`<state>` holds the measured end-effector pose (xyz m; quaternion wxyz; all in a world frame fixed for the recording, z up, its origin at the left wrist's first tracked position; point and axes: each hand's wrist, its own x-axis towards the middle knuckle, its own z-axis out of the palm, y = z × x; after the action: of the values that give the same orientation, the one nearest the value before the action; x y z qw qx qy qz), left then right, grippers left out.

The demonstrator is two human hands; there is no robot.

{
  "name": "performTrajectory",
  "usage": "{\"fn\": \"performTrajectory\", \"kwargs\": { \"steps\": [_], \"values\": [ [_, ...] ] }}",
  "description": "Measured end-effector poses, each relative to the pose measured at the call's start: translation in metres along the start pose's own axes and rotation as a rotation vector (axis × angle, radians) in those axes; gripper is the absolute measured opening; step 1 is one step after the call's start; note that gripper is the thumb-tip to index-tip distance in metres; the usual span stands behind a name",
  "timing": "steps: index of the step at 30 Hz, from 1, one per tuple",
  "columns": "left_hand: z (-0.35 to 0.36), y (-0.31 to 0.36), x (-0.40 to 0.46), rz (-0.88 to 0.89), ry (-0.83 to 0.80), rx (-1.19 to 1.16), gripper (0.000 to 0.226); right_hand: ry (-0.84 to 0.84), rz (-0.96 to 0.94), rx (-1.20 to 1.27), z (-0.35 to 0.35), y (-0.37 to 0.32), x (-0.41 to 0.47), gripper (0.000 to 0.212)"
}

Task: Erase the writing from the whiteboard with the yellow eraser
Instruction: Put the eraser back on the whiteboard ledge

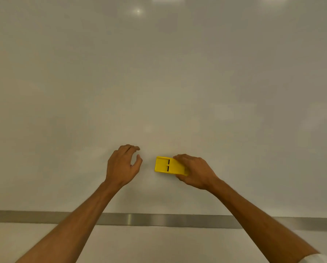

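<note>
Two hands work low on the whiteboard [158, 73]: the left hand [122, 166], at about seven o'clock from centre, hovers loosely curled and holds nothing. At its three o'clock the right hand [194, 170] clasps the eraser [163, 165] against the board. No writing shows anywhere, so erasing looks essentially finished.
</note>
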<state>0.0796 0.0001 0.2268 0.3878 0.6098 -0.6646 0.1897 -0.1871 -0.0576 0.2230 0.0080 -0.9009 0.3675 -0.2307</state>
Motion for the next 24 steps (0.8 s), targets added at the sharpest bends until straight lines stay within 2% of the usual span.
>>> {"fn": "performTrajectory", "kwargs": {
  "steps": [7, 14, 24],
  "values": [
    [0.017, 0.001, -0.025, -0.062, -0.074, -0.023, 0.046, -0.097, 0.05, 0.075, 0.033, 0.002, -0.016, 0.064],
    [0.032, -0.002, -0.044, -0.084, -0.134, -0.041, 0.047, -0.141, 0.092, -0.08, 0.059, 0.0, -0.028, 0.063],
    [0.048, -0.007, -0.066, -0.101, -0.178, -0.046, 0.049, -0.232, 0.116, -0.104, 0.105, 0.005, -0.041, 0.058]
  ]
}}
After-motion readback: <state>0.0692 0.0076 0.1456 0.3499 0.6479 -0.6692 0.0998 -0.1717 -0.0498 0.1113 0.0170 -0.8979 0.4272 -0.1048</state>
